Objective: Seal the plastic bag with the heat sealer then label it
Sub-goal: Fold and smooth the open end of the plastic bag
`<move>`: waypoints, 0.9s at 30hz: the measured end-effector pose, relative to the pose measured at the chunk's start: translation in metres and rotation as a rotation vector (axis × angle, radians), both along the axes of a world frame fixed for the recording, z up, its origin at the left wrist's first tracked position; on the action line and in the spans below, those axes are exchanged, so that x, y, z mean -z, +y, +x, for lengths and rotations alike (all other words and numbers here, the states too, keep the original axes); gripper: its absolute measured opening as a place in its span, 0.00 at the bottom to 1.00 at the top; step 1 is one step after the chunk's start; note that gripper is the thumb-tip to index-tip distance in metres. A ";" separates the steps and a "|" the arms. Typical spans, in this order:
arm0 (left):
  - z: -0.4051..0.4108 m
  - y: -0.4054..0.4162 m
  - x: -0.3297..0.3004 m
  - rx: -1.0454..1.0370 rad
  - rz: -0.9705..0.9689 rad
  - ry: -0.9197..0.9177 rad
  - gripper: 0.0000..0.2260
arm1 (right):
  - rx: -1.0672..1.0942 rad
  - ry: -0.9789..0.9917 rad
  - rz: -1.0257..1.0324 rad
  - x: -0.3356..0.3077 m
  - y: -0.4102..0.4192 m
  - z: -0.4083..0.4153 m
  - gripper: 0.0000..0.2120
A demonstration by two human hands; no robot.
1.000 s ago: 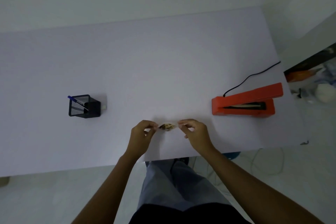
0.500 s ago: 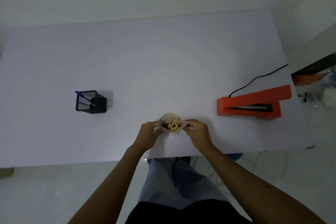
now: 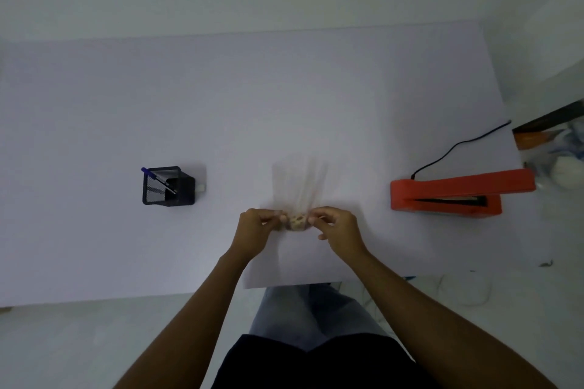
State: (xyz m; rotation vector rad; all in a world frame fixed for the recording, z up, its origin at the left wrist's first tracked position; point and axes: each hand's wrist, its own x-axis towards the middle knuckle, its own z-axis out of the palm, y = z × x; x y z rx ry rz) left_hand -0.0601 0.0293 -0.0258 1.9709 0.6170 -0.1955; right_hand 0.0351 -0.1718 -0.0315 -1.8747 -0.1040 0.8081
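A clear plastic bag (image 3: 298, 186) with small brownish contents at its near end stretches away from me over the white table (image 3: 284, 98), blurred by motion. My left hand (image 3: 256, 229) and my right hand (image 3: 336, 227) pinch its near end from either side. The orange heat sealer (image 3: 455, 193) lies to the right with its jaw slightly open, about two hand widths from my right hand. A black mesh pen holder (image 3: 167, 186) with a blue pen (image 3: 156, 179) stands to the left.
The sealer's black cord (image 3: 458, 145) runs back to the table's right edge. A small white object (image 3: 201, 188) sits against the pen holder. Cluttered shelving (image 3: 556, 142) lies beyond the right edge. The table's near edge is just below my hands.
The bag, bunched small between my fingers a second ago, has unfurled and now extends away from me. Both hands stay near the front edge, still pinching it.
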 end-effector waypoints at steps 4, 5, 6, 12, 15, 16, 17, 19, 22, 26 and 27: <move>0.008 0.023 0.005 0.022 -0.037 0.007 0.08 | 0.056 0.095 -0.018 -0.004 0.017 0.004 0.08; 0.010 0.028 0.007 0.031 -0.046 0.004 0.08 | 0.067 0.105 -0.030 -0.005 0.020 0.006 0.05; 0.011 0.033 0.008 0.037 -0.058 0.001 0.07 | 0.073 0.112 -0.043 -0.004 0.023 0.008 0.03; 0.014 0.051 0.020 -0.002 -0.151 0.036 0.05 | 0.074 0.121 -0.103 0.001 0.029 0.006 0.06; 0.016 0.053 0.020 0.002 -0.172 0.056 0.03 | 0.059 0.134 -0.127 0.000 0.029 0.006 0.06; 0.018 0.054 0.019 0.012 -0.174 0.066 0.04 | 0.058 0.143 -0.142 0.000 0.029 0.007 0.06; 0.020 0.054 0.018 0.013 -0.183 0.081 0.04 | 0.061 0.156 -0.157 0.000 0.029 0.008 0.06; 0.023 0.055 0.020 0.013 -0.175 0.111 0.06 | 0.063 0.188 -0.181 0.001 0.029 0.011 0.06; 0.021 0.057 0.028 0.042 -0.071 0.144 0.11 | 0.032 0.223 -0.216 0.003 0.032 0.013 0.06; 0.019 0.050 0.029 0.042 0.091 0.237 0.13 | 0.019 0.285 -0.272 0.008 0.037 0.015 0.05; 0.021 0.047 0.025 0.031 0.127 0.255 0.12 | 0.028 0.307 -0.280 0.009 0.037 0.016 0.05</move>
